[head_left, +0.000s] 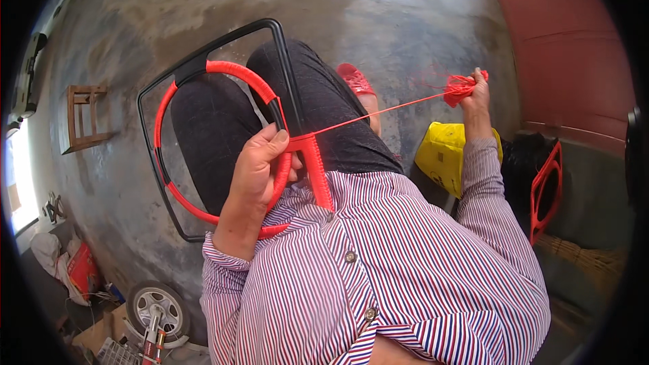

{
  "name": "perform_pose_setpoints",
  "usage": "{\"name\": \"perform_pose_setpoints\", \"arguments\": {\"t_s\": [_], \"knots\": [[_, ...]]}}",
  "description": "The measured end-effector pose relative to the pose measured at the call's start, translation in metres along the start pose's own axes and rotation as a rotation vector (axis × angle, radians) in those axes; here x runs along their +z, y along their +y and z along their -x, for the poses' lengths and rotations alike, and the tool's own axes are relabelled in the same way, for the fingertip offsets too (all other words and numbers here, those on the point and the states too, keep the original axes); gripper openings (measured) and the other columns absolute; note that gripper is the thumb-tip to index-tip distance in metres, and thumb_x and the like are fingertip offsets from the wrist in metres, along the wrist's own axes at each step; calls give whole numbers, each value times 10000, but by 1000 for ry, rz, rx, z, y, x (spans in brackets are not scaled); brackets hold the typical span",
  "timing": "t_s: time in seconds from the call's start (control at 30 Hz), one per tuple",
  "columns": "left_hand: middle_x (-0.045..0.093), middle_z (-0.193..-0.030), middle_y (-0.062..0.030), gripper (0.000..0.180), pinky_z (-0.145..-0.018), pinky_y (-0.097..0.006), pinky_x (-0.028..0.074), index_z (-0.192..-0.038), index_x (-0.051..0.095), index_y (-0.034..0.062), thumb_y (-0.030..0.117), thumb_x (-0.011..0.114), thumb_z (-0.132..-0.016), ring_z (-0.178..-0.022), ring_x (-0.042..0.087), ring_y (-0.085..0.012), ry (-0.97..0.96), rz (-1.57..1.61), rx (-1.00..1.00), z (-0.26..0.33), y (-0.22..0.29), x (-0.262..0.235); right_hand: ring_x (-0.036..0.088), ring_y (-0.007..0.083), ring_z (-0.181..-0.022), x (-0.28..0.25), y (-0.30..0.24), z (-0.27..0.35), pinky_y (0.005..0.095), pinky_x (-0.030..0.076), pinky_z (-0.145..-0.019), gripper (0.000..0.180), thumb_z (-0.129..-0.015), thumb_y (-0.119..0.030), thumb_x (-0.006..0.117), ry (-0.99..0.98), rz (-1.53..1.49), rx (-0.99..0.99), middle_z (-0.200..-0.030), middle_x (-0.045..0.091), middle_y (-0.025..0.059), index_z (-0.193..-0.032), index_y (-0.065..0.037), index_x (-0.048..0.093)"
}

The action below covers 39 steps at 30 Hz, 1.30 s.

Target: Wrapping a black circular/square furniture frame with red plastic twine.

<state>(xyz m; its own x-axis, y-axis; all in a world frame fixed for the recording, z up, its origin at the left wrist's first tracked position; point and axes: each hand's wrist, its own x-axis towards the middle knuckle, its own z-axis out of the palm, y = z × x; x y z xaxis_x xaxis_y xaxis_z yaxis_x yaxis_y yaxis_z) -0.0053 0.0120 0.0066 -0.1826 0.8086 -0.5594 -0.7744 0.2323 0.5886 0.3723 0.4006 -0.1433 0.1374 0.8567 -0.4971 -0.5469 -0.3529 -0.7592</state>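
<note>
A black metal frame point(196, 64) with a ring inside it rests on my lap. The ring point(233, 71) is partly wrapped in red cord. My left hand point(257, 165) grips the ring's right side where the wrapping meets a woven red strip point(318, 172). A taut red cord point(385, 111) runs from there up to the right. My right hand point(476, 91) is raised at arm's length and holds a bundle of red cord point(461, 86) at the end of that line.
A yellow bag point(443, 152) lies on the concrete floor to my right, beside another red-wrapped frame point(547, 189) and a straw broom point(588, 257). A small wooden stool point(84, 118) stands at the left. A wheel point(157, 305) and clutter sit at the lower left.
</note>
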Motion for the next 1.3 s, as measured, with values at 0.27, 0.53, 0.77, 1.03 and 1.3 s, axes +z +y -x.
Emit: {"name": "perform_pose_setpoints", "arguments": {"t_s": [0.27, 0.53, 0.77, 1.03, 1.3], "knots": [[657, -771, -103, 188, -484, -245, 483, -1041, 583, 3, 170, 512, -988, -547, 599, -160, 64, -16, 22, -3, -1, 9, 588, 182, -702, 114, 50, 109, 312, 513, -650, 226, -864, -111, 644, -526, 168, 275, -873, 610, 63, -1063, -63, 550], [540, -1243, -84, 437, -790, -293, 487, -1343, 458, 26, 273, 504, -985, -1032, 548, -154, 163, -81, 549, 1, -6, 18, 654, 194, -921, 242, 69, 292, 352, 528, -771, 250, -745, -100, 719, -1429, 1061, -1102, -997, 646, 37, -993, -97, 682], [613, -1100, -71, 322, -858, -323, 522, -1216, 516, 26, -17, 473, -900, -985, 598, -169, 360, -38, 437, -3, -10, 4, 604, 217, -1076, 237, 103, 301, 362, 501, -852, 379, -725, -237, 785, -1256, 911, -1458, -1069, 635, 4, -1068, -127, 668], [638, -1138, -119, 407, -900, -352, 551, -1202, 567, 2, -134, 472, -830, -998, 652, -226, 167, 255, 235, -4, -8, 10, 634, 293, -952, 191, 91, 281, 391, 519, -810, 299, -706, -219, 780, -1434, 1343, -702, -990, 631, 102, -896, -24, 655], [671, -1055, -149, 306, -851, -341, 560, -1154, 578, -50, -93, 468, -871, -897, 679, -227, 88, 279, 95, -3, -2, 11, 633, 276, -973, 182, 105, 291, 378, 514, -790, 311, -691, -142, 734, -1384, 1186, -734, -1013, 620, 115, -971, -14, 686]]}}
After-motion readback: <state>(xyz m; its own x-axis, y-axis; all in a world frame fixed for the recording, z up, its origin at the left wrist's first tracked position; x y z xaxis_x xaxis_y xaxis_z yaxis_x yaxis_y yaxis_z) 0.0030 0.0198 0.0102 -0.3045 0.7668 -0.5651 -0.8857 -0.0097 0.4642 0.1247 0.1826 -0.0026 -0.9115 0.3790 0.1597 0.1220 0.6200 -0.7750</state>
